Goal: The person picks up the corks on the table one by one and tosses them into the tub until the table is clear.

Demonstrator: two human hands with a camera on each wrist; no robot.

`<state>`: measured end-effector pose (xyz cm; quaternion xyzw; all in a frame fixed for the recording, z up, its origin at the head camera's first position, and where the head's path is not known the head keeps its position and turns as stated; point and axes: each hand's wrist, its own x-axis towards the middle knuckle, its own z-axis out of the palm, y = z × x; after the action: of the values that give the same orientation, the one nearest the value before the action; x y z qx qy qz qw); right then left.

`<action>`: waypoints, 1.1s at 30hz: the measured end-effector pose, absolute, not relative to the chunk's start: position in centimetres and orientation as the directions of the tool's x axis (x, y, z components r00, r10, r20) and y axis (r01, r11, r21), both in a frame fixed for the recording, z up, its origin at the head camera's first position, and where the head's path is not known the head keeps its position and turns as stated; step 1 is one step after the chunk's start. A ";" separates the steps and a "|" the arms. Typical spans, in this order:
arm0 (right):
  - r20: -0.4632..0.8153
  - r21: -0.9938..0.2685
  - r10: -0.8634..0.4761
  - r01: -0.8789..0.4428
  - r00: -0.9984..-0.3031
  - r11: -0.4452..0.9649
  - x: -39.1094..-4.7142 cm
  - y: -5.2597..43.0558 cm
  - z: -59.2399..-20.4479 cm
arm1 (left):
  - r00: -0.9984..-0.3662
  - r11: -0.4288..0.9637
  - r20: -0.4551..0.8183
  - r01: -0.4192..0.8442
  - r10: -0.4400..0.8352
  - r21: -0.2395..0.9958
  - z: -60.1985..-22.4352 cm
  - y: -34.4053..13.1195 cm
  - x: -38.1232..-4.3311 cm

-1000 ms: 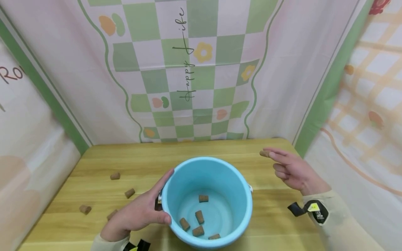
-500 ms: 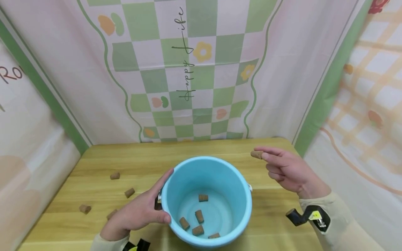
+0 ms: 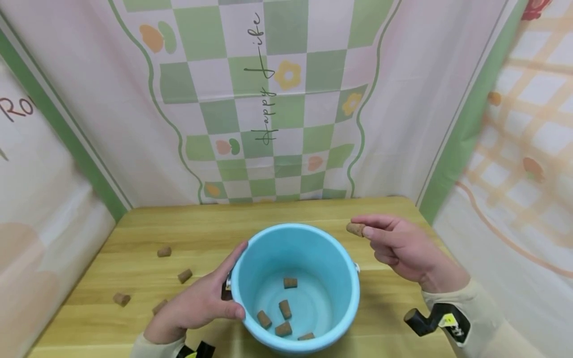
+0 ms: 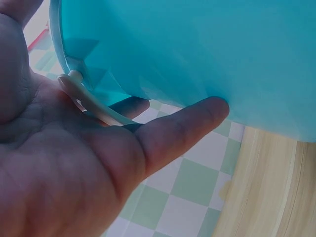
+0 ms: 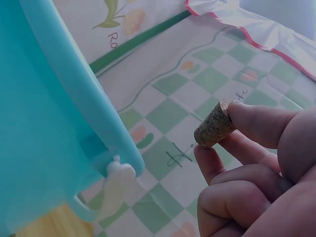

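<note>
The right hand point(image 3: 405, 248) pinches a small brown cork point(image 3: 355, 229) between the thumb and fingertips. The cork is up off the desk point(image 3: 215, 223), just past the right side of a blue bucket point(image 3: 293, 248), on the way to the far right corner. In the head view its long way runs from side to side, almost along the far edge, with the free end toward the bucket and tipped a little to the far edge. In the right wrist view it slants.

The left hand point(image 3: 201, 298) rests on the outside of the bucket with its fingers spread, by the white handle point(image 4: 98, 106). The two hands are well apart.

Five more corks point(image 3: 290, 283) lie inside the bucket, pointing different ways. Four loose corks point(image 3: 164, 251) lie toward the left edge, one partly behind the left arm.

The desk is yellow wood with stripy grain. Behind its far edge hangs a cloth point(image 3: 286, 114) with green and white squares, flowers and sideways words, "Happy Life".
</note>
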<state>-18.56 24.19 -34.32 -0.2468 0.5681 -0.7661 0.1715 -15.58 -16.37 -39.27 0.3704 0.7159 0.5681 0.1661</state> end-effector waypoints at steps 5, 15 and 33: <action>0.193 -0.956 -0.554 -0.028 -0.810 -0.292 -18.0 23.5 -34.0 | -0.674 0.092 0.183 0.351 0.716 0.932 -39.3 -16.3 -15.5; 0.176 -0.969 -0.572 -0.039 -0.801 -0.245 -17.2 22.6 -33.4 | -0.681 0.070 0.144 0.277 0.718 0.958 -39.3 -16.2 -15.5; 0.163 -0.982 -0.574 -0.075 -0.803 -0.174 -16.6 21.8 -33.2 | -0.673 0.072 0.166 0.311 0.721 0.948 -39.6 -16.1 -15.6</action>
<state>-16.55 21.78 -33.20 -0.2620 0.6190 -0.7199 0.1732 -15.56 -16.06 -39.61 0.3632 0.7103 0.5762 0.1776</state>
